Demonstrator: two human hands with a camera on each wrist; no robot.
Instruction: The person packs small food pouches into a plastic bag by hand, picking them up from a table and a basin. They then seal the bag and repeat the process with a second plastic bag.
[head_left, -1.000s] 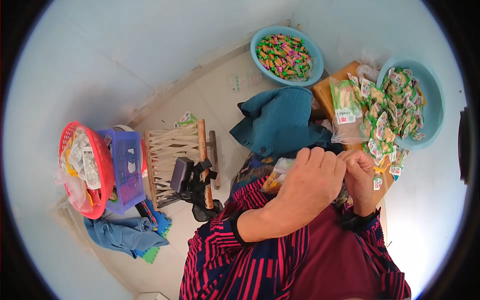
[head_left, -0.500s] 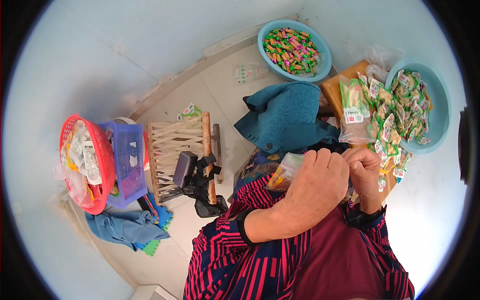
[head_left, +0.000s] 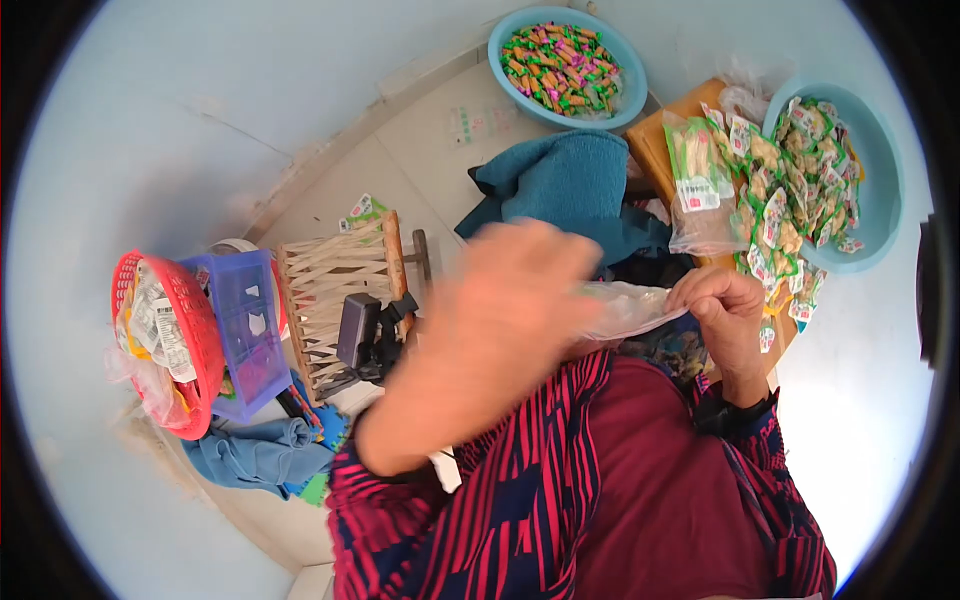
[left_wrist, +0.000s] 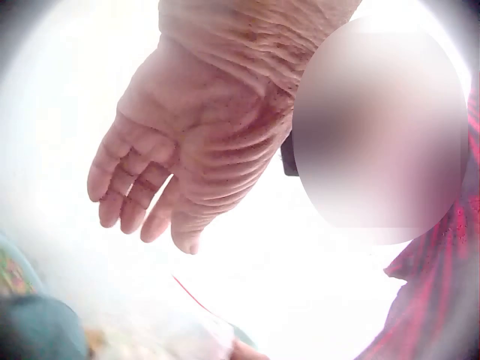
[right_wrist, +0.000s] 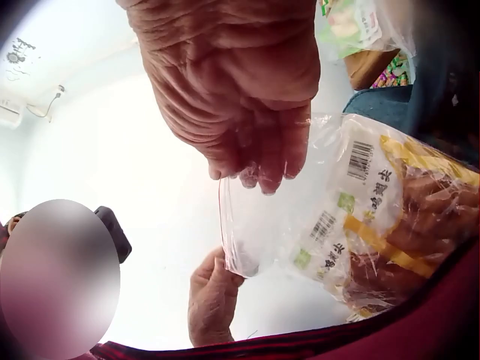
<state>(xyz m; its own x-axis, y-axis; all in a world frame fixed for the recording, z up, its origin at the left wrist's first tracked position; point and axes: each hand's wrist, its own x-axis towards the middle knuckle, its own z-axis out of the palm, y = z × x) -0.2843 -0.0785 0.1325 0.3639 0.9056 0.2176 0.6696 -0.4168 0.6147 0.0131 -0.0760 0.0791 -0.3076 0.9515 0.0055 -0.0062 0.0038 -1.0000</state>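
Note:
A clear zip bag (right_wrist: 270, 225) stretches between my two hands. Inside it, printed yellow-and-white packets (right_wrist: 360, 225) of brown food lie at the bottom. My right hand (head_left: 722, 312) pinches one end of its mouth. My left hand (head_left: 510, 300), blurred in the head view, overlaps the bag's other end. In the right wrist view that hand's thumb and fingertips pinch the far corner, by the red zip line. In the left wrist view the left palm (left_wrist: 202, 127) faces the camera, fingers fairly straight. Most of the packets are hidden in the head view.
A wooden table (head_left: 690, 105) at the right bears a labelled bag (head_left: 700, 190) and several green snack packs. Blue basins (head_left: 885, 190) stand behind and beside it. On the left are a woven stool (head_left: 335, 285) with a dark box (head_left: 357, 330), a purple crate (head_left: 245, 345) and a red basket (head_left: 200, 330).
My left hand has swept left along the bag's mouth, away from my right hand. More of the clear bag now shows between them. The right hand has hardly moved.

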